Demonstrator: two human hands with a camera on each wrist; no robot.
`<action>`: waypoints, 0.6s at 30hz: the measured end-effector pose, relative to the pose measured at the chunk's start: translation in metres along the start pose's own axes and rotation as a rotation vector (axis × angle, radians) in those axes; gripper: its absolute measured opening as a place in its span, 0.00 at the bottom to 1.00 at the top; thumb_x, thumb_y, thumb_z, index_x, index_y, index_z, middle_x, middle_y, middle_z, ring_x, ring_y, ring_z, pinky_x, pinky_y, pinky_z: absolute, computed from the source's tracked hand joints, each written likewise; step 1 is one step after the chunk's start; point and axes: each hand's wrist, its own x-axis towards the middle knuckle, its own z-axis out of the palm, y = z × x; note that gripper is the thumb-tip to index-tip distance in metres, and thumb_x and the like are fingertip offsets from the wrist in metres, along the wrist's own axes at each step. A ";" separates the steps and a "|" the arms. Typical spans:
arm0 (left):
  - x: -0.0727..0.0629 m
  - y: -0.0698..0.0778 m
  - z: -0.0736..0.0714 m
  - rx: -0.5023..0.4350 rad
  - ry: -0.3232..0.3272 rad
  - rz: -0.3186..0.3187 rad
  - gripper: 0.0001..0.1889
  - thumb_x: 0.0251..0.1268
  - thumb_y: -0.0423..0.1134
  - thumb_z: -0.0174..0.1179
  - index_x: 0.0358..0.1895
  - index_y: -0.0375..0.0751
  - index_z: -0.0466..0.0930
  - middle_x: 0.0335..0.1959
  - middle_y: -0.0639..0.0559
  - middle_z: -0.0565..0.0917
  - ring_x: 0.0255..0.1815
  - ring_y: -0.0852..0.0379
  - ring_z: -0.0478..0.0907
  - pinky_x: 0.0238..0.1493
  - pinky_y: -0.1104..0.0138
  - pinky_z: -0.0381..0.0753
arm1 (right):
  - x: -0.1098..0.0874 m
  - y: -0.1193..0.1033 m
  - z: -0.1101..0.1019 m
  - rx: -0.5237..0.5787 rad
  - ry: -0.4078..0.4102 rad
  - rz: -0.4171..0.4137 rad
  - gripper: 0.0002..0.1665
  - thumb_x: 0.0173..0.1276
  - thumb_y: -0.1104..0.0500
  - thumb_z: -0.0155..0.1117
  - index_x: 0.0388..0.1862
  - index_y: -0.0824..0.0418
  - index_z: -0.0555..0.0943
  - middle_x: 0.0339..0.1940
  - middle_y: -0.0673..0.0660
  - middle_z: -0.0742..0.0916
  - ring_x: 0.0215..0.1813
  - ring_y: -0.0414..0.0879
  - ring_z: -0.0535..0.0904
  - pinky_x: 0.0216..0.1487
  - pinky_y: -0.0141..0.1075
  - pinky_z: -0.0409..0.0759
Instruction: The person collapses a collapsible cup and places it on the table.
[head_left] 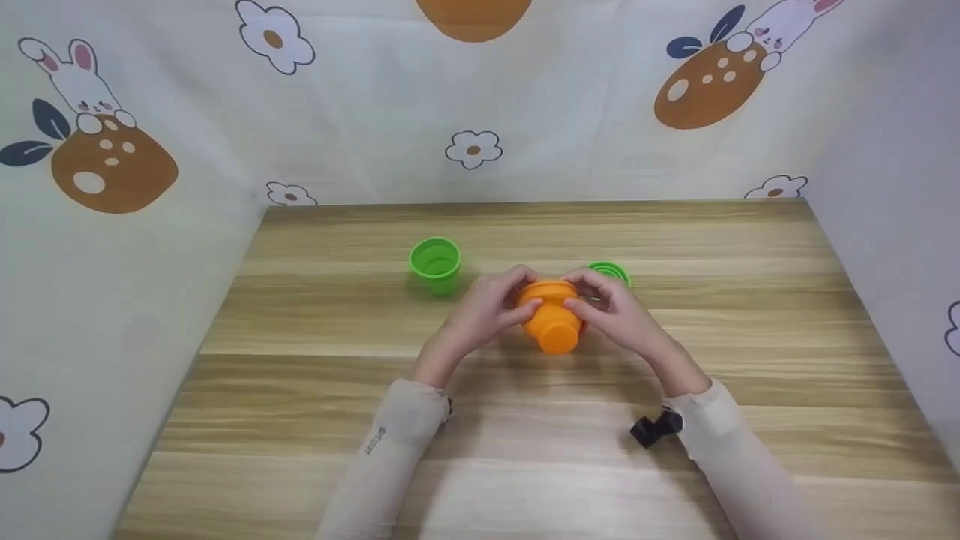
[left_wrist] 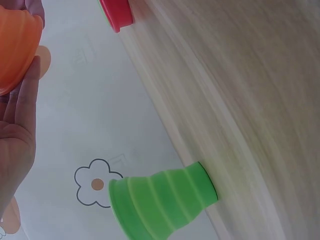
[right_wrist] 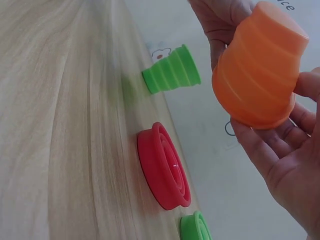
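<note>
An orange collapsible cup (head_left: 551,319) is held up over the table between both hands, its ridged wall drawn out and its base tilted toward me. My left hand (head_left: 484,307) grips its left side near the rim, thumb in front and fingers behind. On the opposite side my right hand (head_left: 619,315) grips the rim area the same way. The right wrist view shows the orange cup (right_wrist: 262,70) above the tabletop, with fingers around its wide end. Behind it lies a red collapsed cup (right_wrist: 160,167), mostly hidden in the head view.
A green collapsible cup (head_left: 436,262) stands upright and extended, left of the hands. Beyond the right hand lies a green collapsed cup (head_left: 611,271), partly covered by the fingers. The wooden table (head_left: 300,420) meets patterned cloth walls (head_left: 375,97) at its back and sides.
</note>
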 end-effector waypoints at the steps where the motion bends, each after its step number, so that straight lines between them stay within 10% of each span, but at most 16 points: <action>1: 0.000 0.000 0.000 0.008 0.001 -0.004 0.10 0.70 0.39 0.61 0.49 0.39 0.78 0.40 0.47 0.86 0.36 0.59 0.81 0.42 0.68 0.84 | 0.000 0.000 -0.001 0.005 -0.004 -0.006 0.17 0.72 0.63 0.62 0.57 0.67 0.77 0.54 0.62 0.83 0.53 0.42 0.82 0.55 0.30 0.83; 18: -0.003 0.001 -0.003 0.055 0.021 0.014 0.09 0.70 0.37 0.60 0.49 0.39 0.78 0.38 0.47 0.86 0.35 0.57 0.82 0.41 0.68 0.85 | -0.001 0.000 0.001 -0.099 0.051 -0.039 0.19 0.70 0.62 0.64 0.58 0.67 0.80 0.53 0.64 0.85 0.51 0.37 0.83 0.51 0.27 0.84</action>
